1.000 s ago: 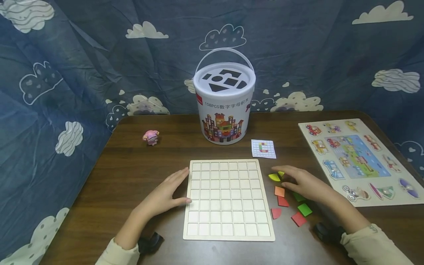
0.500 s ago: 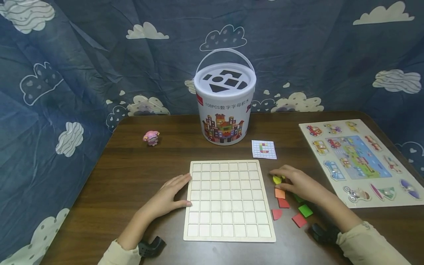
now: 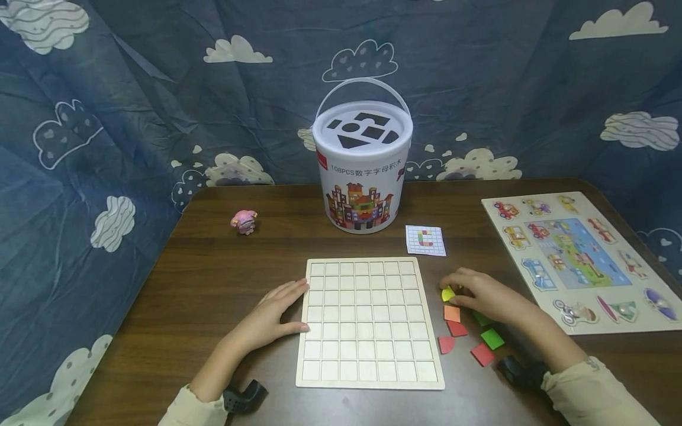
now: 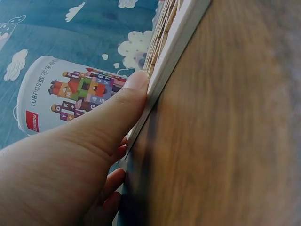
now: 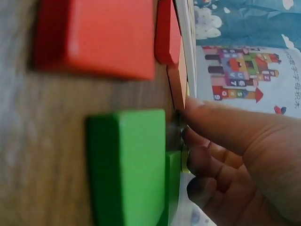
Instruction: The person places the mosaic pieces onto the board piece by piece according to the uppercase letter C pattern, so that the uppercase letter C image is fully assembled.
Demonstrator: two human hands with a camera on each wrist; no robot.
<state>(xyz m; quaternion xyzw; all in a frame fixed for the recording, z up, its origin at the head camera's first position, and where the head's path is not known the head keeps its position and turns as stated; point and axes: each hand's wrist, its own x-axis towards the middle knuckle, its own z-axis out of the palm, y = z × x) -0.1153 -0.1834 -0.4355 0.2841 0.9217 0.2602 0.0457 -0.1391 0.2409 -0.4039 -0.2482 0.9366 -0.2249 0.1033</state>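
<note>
My left hand rests at the left edge of a pale wooden grid board, thumb and fingertips touching the rim, fingers extended. In the left wrist view the thumb lies against the board's side. To the right of the board, my right hand pinches a yellow quarter-round piece between thumb and fingers, low over the table. A second yellow piece is mostly hidden behind the fingers. Close by lie an orange square, red pieces and green pieces.
Behind the board stands a white lidded bucket. A small pattern card lies in front of it. The picture puzzle board occupies the table's right side, and a pink figurine stands at back left.
My right fingers have closed in on the yellow quarter-round piece, and it has shifted slightly right and nearer. The left hand stays at the board's edge.
</note>
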